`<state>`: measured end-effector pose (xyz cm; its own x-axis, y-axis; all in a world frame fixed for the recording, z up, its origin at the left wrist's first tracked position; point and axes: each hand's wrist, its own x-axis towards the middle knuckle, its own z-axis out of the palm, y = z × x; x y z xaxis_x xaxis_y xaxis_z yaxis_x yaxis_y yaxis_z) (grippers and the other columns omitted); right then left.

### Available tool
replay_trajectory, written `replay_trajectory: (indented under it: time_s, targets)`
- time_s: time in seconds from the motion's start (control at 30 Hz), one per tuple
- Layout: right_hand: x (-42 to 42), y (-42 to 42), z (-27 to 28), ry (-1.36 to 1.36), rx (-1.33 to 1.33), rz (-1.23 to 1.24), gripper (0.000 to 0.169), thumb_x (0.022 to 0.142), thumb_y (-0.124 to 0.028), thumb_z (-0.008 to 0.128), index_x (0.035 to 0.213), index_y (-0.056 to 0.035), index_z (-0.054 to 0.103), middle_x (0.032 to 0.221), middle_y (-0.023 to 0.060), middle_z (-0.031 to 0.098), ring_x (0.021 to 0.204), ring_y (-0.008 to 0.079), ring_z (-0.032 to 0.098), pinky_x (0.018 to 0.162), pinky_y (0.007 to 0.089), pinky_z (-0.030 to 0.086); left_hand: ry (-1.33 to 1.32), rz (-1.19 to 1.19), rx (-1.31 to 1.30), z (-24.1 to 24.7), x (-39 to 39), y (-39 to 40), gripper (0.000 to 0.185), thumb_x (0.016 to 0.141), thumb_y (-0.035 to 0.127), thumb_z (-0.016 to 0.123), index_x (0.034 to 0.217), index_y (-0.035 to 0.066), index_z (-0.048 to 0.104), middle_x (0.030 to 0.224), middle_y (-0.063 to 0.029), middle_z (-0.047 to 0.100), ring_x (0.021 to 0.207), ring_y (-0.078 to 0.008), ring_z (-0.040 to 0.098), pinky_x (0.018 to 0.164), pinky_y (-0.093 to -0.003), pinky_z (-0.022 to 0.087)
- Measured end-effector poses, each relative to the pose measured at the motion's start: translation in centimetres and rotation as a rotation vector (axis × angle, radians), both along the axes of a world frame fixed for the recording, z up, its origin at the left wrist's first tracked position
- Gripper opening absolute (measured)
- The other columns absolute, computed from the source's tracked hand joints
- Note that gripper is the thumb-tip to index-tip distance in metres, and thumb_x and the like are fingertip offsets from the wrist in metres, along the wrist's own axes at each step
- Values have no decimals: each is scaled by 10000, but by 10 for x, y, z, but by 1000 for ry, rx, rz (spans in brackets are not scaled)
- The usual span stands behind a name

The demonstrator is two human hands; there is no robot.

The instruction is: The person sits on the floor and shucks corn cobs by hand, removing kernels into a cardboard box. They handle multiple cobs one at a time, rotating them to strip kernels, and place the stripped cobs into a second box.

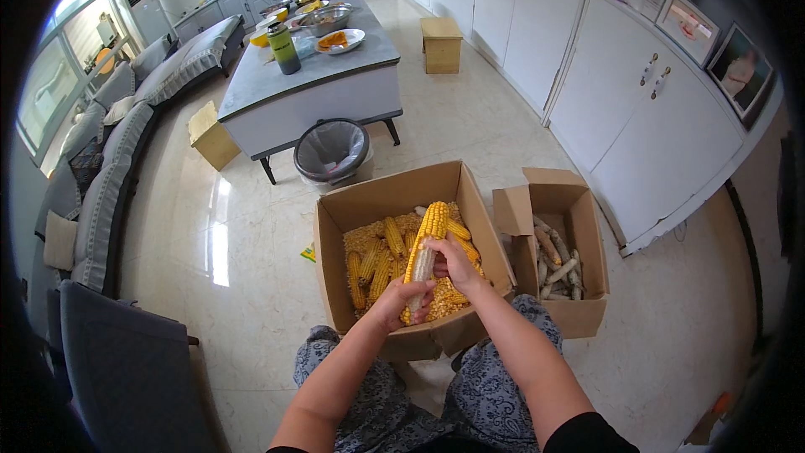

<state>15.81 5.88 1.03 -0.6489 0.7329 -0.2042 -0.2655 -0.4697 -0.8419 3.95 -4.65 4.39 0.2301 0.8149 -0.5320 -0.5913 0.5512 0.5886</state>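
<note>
My left hand (402,303) grips the lower end of a dried corn cob (434,223), and my right hand (454,262) holds its middle, the thumb on its face. Yellow kernels cover the cob's upper part and left side; a bare whitish strip runs down the near part. Both hands are over a large cardboard box (393,192) between my knees. Inside it lie several unshelled yellow cobs (380,270) on a layer of loose kernels (366,240). Right of that box, a smaller cardboard box (575,319) contains several stripped cobs (561,272).
A lined trash bin (331,152) stands just beyond the large box, before a table (314,78) with dishes and a bottle (284,50). White cabinets (629,119) line the right side. A grey chair (129,365) is at the lower left; a long sofa (119,157) lies behind it.
</note>
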Motion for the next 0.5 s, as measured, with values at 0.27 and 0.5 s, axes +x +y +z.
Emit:
replay_trajectory:
  time_s: [0.27,0.5]
  targets:
    - [-9,1,-2,-42,1,-43,328,810,-250,583,1039,-90,412,833,27,538,653,87,555,518,211,457,295,40,88,0,13,2,182,802,130,588,821,38,432,570,-44,445,381,-143,421,354,-266,318]
    - [-2,-1,6,-13,-82,23,286,801,-263,585,998,-97,459,797,9,529,600,71,504,490,202,410,-141,-7,13,-5,-2,-1,183,816,180,572,851,48,450,598,-45,458,398,-112,408,351,-256,312]
